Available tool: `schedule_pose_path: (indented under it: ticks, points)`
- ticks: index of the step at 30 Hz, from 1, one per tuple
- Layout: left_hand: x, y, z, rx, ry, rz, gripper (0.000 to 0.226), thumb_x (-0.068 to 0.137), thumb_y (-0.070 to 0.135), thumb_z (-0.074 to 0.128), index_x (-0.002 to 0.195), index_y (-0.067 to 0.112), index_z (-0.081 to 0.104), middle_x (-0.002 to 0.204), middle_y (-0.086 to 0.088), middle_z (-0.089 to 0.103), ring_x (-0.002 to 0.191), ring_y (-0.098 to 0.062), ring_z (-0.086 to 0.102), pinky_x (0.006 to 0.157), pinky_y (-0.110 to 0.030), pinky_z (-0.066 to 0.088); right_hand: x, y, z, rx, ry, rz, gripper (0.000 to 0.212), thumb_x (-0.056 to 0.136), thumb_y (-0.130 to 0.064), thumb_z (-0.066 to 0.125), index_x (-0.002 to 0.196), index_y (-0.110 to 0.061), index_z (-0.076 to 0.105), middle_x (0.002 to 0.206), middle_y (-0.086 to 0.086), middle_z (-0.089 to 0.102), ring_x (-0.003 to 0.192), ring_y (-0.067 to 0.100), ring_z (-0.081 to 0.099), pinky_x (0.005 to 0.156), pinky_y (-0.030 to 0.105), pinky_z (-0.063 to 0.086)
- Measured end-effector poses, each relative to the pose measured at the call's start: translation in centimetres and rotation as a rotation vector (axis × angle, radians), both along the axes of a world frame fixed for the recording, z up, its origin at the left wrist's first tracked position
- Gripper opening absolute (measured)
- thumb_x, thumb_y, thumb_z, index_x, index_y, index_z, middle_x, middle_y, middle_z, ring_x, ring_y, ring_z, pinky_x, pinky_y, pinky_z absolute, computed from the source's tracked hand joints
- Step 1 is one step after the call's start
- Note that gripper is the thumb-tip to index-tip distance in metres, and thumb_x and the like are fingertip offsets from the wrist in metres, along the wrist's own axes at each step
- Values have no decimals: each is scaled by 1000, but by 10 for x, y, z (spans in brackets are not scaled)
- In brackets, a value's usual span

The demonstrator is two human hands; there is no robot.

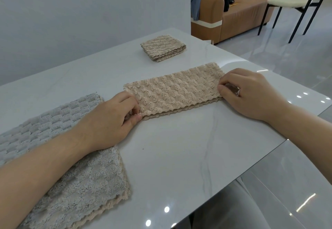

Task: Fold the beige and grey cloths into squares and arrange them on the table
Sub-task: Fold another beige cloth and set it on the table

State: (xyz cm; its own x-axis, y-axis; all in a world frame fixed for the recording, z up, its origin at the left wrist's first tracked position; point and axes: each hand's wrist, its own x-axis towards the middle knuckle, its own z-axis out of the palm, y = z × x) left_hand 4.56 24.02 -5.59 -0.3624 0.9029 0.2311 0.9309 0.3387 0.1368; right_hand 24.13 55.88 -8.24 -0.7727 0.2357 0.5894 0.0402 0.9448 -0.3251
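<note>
Now the left hand [109, 121] and right hand [251, 92] each pinch an end of the beige strip [176, 90] — maybe both layers — so bring the ends together evenly.

A beige cloth [177, 90], nubby and folded into a long strip, lies flat across the middle of the frame, pinched at both short ends. A second beige cloth [162, 50], folded square, sits above centre. At lower left a grey cloth [62, 157] lies spread over a beige layer.
</note>
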Motion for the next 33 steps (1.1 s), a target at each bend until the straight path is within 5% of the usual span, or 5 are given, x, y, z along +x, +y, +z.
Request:
schedule_pose_path:
  ticks: [11,19,22,26,33]
  points:
    - [25,14,19,-127,332,207,53,95,68,30,83,31,65,108,16,68,106,-19,54,92,-41,35,-1,1,3,43,-120,-48,9,87,-29,64,89,-23,70,92,-4,66,102,25,62,93,43,48]
    - [34,91,25,19,15,232,36,106,30,38,131,12,56,136,-5,57,129,-24,48,107,-38,35,-53,-38,41,35,-302,-1,37,102,-24,39,124,-7,64,129,5,63,136,29,46,116,45,34]
    - [26,122,6,-110,-76,336,44,106,33,32,139,8,45,148,-13,45,139,-31,37,115,-46,32,-85,-52,32,115,-454,8,37,103,-18,34,133,-5,52,132,8,56,132,30,44,106,50,41]
    - [24,130,-13,-209,-95,382,60,107,39,19,161,11,16,169,-9,13,156,-31,9,126,-47,8,-96,-55,19,96,-610,-14,54,108,-24,29,159,-7,23,165,8,27,153,27,22,123,43,21]
    - [10,107,-14,-288,-89,343,70,104,57,9,163,18,4,171,1,4,157,-20,2,127,-41,2,-94,-45,13,16,-669,-70,60,109,-41,17,162,-12,13,170,4,12,157,20,7,127,38,5]
